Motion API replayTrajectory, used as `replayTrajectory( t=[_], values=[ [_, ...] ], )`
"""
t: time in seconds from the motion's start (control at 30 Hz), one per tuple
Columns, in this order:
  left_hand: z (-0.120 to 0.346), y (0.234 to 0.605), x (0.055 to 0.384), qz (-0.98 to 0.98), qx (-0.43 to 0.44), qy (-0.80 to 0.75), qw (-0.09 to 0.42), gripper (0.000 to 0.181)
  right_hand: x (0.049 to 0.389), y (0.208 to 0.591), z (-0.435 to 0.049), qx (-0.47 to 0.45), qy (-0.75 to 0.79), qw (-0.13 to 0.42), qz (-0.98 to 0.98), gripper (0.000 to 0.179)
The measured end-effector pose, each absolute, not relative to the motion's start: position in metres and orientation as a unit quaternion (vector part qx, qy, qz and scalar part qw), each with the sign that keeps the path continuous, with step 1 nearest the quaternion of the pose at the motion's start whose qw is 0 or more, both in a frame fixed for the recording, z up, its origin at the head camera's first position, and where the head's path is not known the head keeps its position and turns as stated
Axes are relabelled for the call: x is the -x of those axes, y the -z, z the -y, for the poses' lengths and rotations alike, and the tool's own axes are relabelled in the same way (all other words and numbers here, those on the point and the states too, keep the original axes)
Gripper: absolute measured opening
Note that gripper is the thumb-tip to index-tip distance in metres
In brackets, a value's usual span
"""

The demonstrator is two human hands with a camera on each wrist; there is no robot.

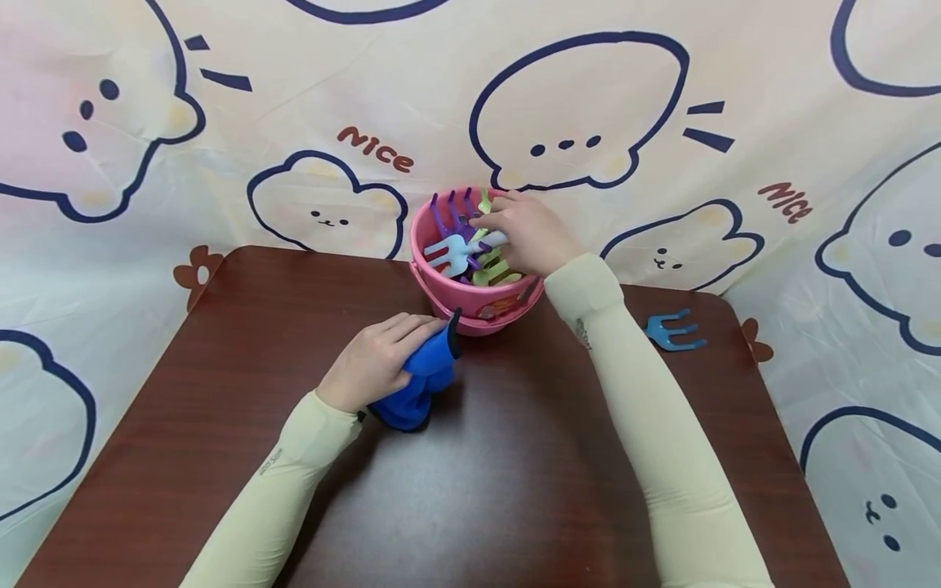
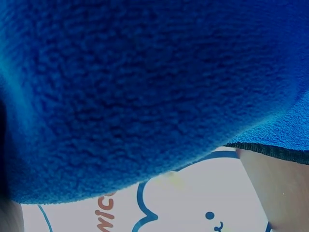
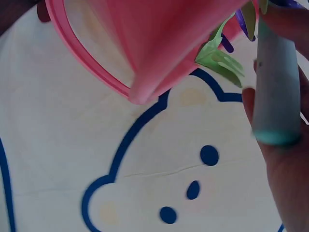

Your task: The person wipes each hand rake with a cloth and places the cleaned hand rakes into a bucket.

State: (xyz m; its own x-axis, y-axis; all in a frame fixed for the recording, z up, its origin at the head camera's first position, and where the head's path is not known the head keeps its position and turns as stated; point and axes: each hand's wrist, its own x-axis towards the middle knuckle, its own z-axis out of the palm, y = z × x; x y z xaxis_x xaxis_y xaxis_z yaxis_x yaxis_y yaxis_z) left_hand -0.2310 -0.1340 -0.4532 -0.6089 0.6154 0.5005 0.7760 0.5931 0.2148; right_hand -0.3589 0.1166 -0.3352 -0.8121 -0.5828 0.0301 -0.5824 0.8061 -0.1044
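My left hand (image 1: 378, 359) grips a bunched blue cloth (image 1: 419, 392) with a black edge, in front of the bucket. The fuzzy cloth (image 2: 145, 96) fills most of the left wrist view. At the pink bucket's (image 1: 470, 298) right rim, my right hand (image 1: 532, 233) holds a small light-blue toy hand fork (image 1: 452, 253) by its pale handle (image 3: 277, 92). The fork's prongs lie over the bucket's mouth, pointing left. Inside the bucket are purple toy rakes (image 1: 452, 208) and light-green toy forks (image 1: 496, 273), partly hidden by my right hand.
A blue toy rake (image 1: 672, 331) lies on the dark brown table (image 1: 515, 490) at the right, beyond my right sleeve. The bucket stands near the table's back edge, with its pink handle (image 1: 478, 322) hanging at the front. Behind it hangs a cartoon-printed cloth (image 1: 294, 90).
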Motion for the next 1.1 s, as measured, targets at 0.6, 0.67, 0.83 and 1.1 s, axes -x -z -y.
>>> replayTrajectory(
  t=[0.6, 0.67, 0.83, 1.1],
  values=[
    [0.143, 0.448, 0.233, 0.871, 0.390, 0.230, 0.193, 0.069, 0.322, 0.398, -0.269, 0.087, 0.281, -0.102, -0.950, 0.043],
    [0.145, 0.449, 0.233, 0.867, 0.393, 0.236, 0.195, 0.067, 0.317, 0.422, -0.285, 0.064, 0.246, -0.038, -0.966, 0.041],
    [0.146, 0.453, 0.233, 0.855, 0.401, 0.253, 0.210, 0.060, 0.314, 0.472, -0.305, 0.041, 0.159, 0.138, -0.977, 0.048],
    [0.139, 0.461, 0.234, 0.826, 0.375, 0.353, 0.228, 0.025, 0.306, 0.479, -0.301, 0.074, 0.061, 0.002, -0.995, 0.027]
  ],
)
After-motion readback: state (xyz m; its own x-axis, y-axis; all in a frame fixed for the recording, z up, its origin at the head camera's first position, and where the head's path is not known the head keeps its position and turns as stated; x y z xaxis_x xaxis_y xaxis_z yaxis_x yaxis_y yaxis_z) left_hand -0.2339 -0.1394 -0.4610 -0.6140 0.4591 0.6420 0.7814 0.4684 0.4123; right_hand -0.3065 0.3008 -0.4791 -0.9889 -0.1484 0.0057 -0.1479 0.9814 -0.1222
